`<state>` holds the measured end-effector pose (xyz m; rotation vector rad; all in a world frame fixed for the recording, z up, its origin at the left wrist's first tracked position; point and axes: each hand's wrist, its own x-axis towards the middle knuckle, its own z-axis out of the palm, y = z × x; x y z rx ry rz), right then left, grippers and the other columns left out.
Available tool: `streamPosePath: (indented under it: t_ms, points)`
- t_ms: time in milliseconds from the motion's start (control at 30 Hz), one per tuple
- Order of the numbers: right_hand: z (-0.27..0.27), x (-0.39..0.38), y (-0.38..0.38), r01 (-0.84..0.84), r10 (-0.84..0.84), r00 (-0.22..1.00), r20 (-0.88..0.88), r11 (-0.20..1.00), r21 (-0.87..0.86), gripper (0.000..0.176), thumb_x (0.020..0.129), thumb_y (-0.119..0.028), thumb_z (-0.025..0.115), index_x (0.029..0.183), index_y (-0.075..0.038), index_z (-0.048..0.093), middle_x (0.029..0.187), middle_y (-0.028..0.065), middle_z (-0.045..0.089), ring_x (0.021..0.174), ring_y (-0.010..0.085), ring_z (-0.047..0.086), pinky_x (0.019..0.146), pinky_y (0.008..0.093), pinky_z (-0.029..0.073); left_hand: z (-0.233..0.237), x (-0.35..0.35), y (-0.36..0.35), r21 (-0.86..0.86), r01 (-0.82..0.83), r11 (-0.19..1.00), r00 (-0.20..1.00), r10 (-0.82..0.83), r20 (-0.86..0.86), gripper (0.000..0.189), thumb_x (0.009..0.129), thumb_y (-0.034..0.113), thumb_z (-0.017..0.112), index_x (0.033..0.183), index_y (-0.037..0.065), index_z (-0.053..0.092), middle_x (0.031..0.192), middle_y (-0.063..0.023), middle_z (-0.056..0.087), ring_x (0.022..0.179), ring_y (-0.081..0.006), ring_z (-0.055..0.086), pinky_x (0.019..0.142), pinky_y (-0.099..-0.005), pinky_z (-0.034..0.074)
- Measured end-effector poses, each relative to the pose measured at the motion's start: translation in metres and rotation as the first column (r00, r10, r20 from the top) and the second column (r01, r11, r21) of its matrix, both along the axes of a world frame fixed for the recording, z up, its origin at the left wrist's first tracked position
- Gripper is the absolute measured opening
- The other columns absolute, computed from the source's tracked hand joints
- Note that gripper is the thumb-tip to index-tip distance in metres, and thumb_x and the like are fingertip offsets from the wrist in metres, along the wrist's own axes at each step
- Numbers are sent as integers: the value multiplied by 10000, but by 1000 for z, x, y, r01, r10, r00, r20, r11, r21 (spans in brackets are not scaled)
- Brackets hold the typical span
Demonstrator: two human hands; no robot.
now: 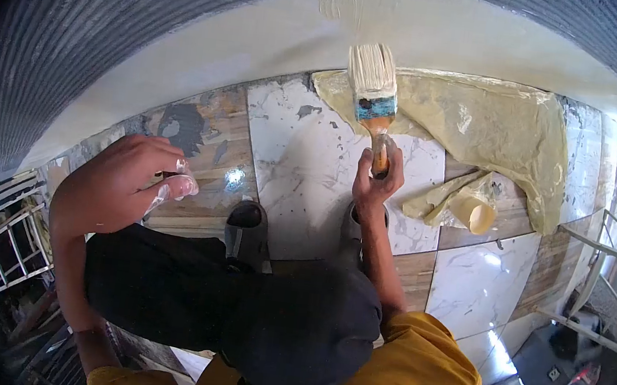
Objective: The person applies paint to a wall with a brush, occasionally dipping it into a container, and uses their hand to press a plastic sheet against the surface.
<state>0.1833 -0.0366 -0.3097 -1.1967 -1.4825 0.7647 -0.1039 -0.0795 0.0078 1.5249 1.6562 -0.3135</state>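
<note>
My right hand [381, 176] is closed round the orange wooden handle of a wide paintbrush [373, 86]. Its bristles, coated in cream paint, point up against the low pale wall [262, 62], and a blue label smeared with paint wraps the ferrule. Over on the left, my left hand [144, 183] hangs above my knee with its fingers curled in and white paint on the thumb and fingertips; whatever lies inside those fingers is hidden. Behind the brush a yellowish plastic sheet [476, 120] covers the floor along the wall. A cream paint-smeared cup [476, 214] stands right of my right hand.
Grey ridged surface [131, 13] rises above the pale wall band. Marble-look and wood-look tiles [288, 167] spotted with paint make up the floor. White metal frames stand at the left [11, 235] and right [612, 265]. My shoe [246, 231] rests between the hands.
</note>
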Motion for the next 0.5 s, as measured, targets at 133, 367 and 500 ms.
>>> streamPosePath:
  t_ms: [133, 367, 500]
  points:
    - [22, -19, 25, 41, -18, 997, -74, 943, 332, 328, 869, -18, 672, 1177, 42, 574, 894, 143, 608, 717, 219, 545, 648, 339, 452, 6, 9, 6, 3, -36, 999, 999, 36, -30, 330, 953, 313, 645, 1086, 15, 693, 1126, -170, 670, 1155, -356, 580, 1014, -439, 431]
    - [15, -22, 41, 26, -34, 999, 34, 981, 192, 326, 882, -16, 662, 1194, 28, 581, 968, 158, 643, 827, 248, 622, 767, 338, 499, -2, -4, 1, -12, -8, 1000, 1000, 8, 21, 325, 909, 284, 691, 1103, 23, 679, 1178, -170, 649, 1177, -339, 581, 1044, -439, 426]
    - [14, -19, 20, 49, -26, 994, -104, 972, 229, 336, 856, -1, 675, 1178, 34, 589, 969, 174, 646, 828, 253, 622, 769, 345, 498, 2, 2, 0, 46, -11, 999, 1000, 11, -12, 308, 935, 296, 675, 1075, 22, 690, 1142, -146, 667, 1154, -335, 585, 1015, -426, 436]
